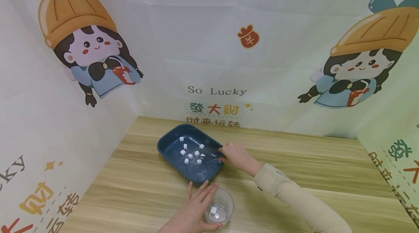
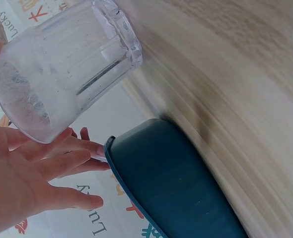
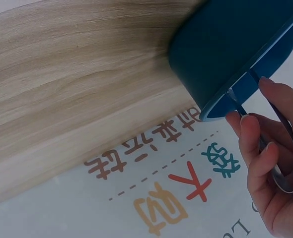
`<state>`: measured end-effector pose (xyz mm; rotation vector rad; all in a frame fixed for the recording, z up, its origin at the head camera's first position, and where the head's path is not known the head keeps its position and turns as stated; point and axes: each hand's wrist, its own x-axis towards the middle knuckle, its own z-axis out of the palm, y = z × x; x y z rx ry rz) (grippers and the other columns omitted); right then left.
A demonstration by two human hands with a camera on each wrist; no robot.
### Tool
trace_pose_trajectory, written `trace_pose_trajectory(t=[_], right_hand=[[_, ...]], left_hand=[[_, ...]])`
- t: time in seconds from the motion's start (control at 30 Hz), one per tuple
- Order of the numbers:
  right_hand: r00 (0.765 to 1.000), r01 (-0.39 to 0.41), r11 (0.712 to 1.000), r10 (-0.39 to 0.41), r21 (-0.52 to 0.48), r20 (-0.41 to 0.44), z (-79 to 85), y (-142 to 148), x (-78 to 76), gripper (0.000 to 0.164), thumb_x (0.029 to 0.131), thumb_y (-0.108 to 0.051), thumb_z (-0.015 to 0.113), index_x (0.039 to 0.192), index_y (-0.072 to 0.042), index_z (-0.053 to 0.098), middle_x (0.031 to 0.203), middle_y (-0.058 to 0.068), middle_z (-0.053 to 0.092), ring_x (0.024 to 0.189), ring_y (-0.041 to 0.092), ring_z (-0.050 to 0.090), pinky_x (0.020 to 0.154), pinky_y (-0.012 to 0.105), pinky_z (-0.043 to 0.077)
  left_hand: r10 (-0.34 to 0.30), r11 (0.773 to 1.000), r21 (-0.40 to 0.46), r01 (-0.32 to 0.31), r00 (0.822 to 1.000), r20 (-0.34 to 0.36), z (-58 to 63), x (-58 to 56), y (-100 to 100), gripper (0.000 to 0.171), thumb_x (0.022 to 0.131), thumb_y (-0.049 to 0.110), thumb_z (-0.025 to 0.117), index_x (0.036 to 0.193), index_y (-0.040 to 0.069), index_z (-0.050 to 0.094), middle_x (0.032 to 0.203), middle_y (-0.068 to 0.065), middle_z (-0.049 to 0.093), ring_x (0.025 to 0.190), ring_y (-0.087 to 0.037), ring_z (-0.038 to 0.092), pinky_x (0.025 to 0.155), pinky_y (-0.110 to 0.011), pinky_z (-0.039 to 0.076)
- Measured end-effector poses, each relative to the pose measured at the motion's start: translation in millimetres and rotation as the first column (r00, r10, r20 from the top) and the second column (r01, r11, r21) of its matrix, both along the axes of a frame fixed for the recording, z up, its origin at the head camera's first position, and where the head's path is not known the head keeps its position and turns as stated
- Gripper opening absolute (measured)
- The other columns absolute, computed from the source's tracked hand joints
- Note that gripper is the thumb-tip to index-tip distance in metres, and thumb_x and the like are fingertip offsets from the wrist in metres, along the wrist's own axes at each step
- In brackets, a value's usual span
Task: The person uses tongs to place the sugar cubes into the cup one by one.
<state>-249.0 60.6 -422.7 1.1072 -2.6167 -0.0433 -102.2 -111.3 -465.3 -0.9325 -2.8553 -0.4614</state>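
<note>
My right hand (image 1: 238,157) grips a pair of metal tongs (image 3: 285,184) by their bent end. Their arms dip over the rim into a dark blue tray (image 1: 173,165), where several white cubes (image 1: 183,152) lie scattered. In the left wrist view, my left hand (image 2: 25,171) has its fingers spread and straight beside a clear cup (image 2: 62,64). From the head, the thumb and fingers stand on either side of that cup, with fingertips near the tray's front end; firm contact is hard to judge. A white cube (image 1: 213,210) and a small pale piece sit in the cup.
Both things stand on a wood-grain tabletop (image 1: 294,167). A printed backdrop (image 1: 183,43) with cartoon figures and lettering rises behind the table and along both sides. The tray lies close to the back wall, and the cup is nearer the front.
</note>
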Motion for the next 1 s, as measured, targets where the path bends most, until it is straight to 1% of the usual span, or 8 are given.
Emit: trace_pose_trajectory(t=[0.17,0.23,0.33,0.43,0.57,0.8,0.9,1.0], right_hand=[[0.999,0.009,1.0,-0.008,-0.008,0.039,-2.5,-2.8,0.5,0.016,0.073,-0.026,0.071,0.077,-0.011,0.069,0.061,0.003,0.065,0.045,0.013,0.051,0.036,0.025,0.033],[0.998,0.01,1.0,-0.009,-0.01,0.057,-4.1,-3.5,0.1,0.016,0.073,-0.025,0.071,0.078,-0.01,0.07,0.062,0.004,0.065,0.045,0.013,0.051,0.036,0.024,0.033],[0.998,0.002,1.0,-0.001,-0.01,0.064,-6.1,-4.1,-0.9,0.015,0.073,-0.024,0.071,0.077,-0.01,0.069,0.061,0.003,0.065,0.045,0.012,0.049,0.036,0.023,0.032],[0.998,-0.007,1.0,0.008,-0.018,0.068,-6.8,-4.3,-1.6,0.013,0.074,-0.022,0.071,0.074,-0.009,0.069,0.059,0.003,0.063,0.044,0.011,0.047,0.037,0.023,0.032],[0.998,-0.01,1.0,0.011,-0.024,0.066,-6.0,-4.6,-1.3,0.012,0.073,-0.02,0.071,0.074,-0.009,0.069,0.06,0.003,0.064,0.045,0.012,0.048,0.038,0.024,0.034],[1.0,-0.006,1.0,0.006,-0.013,0.03,-5.5,-5.2,-0.4,0.012,0.073,-0.021,0.072,0.068,-0.011,0.066,0.058,0.002,0.062,0.046,0.013,0.049,0.038,0.026,0.035],[1.0,-0.004,1.0,0.005,-0.01,0.029,-5.4,-5.3,-0.5,0.013,0.073,-0.021,0.072,0.067,-0.012,0.065,0.057,0.002,0.062,0.046,0.013,0.049,0.038,0.026,0.035],[0.999,-0.002,1.0,0.003,-0.01,0.038,-4.3,-5.6,-0.3,0.014,0.074,-0.021,0.071,0.067,-0.011,0.065,0.057,0.002,0.061,0.045,0.013,0.048,0.038,0.026,0.034]], left_hand=[[0.0,1.0,0.008,0.0,0.999,0.039,1.1,0.6,-0.2,0.093,0.072,0.067,0.054,0.139,0.009,0.028,0.138,-0.007,0.041,0.129,-0.032,0.034,0.095,-0.068,0.023],[0.002,1.0,0.008,-0.003,0.999,0.055,1.3,0.8,-0.2,0.093,0.072,0.067,0.053,0.139,0.009,0.027,0.138,-0.007,0.041,0.13,-0.032,0.033,0.096,-0.068,0.022],[0.002,1.0,0.01,-0.003,0.999,0.053,1.5,0.8,-0.1,0.093,0.071,0.067,0.054,0.139,0.008,0.028,0.138,-0.007,0.041,0.13,-0.032,0.033,0.096,-0.068,0.022],[0.004,1.0,0.006,-0.004,1.0,0.028,1.2,0.5,0.1,0.093,0.071,0.066,0.055,0.138,0.007,0.029,0.137,-0.007,0.042,0.129,-0.031,0.034,0.096,-0.068,0.022],[0.006,1.0,0.007,-0.006,1.0,0.008,0.5,0.1,0.3,0.093,0.071,0.067,0.055,0.138,0.008,0.029,0.138,-0.006,0.042,0.13,-0.031,0.034,0.097,-0.067,0.022],[0.009,1.0,0.015,-0.009,0.999,0.035,-0.1,0.0,0.8,0.093,0.071,0.067,0.054,0.139,0.01,0.028,0.139,-0.005,0.04,0.13,-0.03,0.033,0.098,-0.066,0.02],[0.01,1.0,0.016,-0.011,0.999,0.043,0.1,0.2,0.8,0.093,0.071,0.067,0.055,0.139,0.011,0.027,0.139,-0.004,0.04,0.13,-0.03,0.033,0.099,-0.066,0.02],[0.01,1.0,0.019,-0.01,0.999,0.035,-0.1,0.3,0.7,0.092,0.071,0.066,0.055,0.139,0.01,0.027,0.139,-0.005,0.04,0.13,-0.031,0.033,0.098,-0.067,0.02]])
